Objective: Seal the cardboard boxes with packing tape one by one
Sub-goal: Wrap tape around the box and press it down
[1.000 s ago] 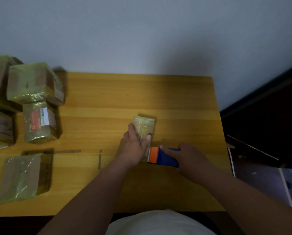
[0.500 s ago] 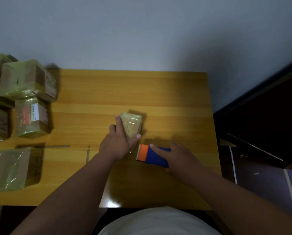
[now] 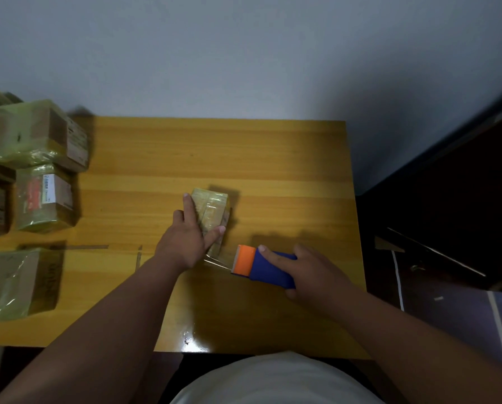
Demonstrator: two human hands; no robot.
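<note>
While the small box (image 3: pixel 212 212) lies near the middle of the desk (image 3: pixel 273 170), wrapped in shiny tape, I see my left hand (image 3: pixel 185 240) laid over its left side, fingers straight along the top and thumb against the near end, pressing rather than curling round it. A clear strip of tape (image 3: pixel 216 261) runs from the box's near end to the orange mouth of the tape dispenser (image 3: pixel 263 266), which sits just to the right of that end. My right hand (image 3: pixel 308 272) grips its blue body, forefinger stretched along the top. Well apart at the desk's left edge stand several taped boxes (image 3: pixel 37 138), stacked together, with a flatter one (image 3: pixel 16 284) nearer me.
</note>
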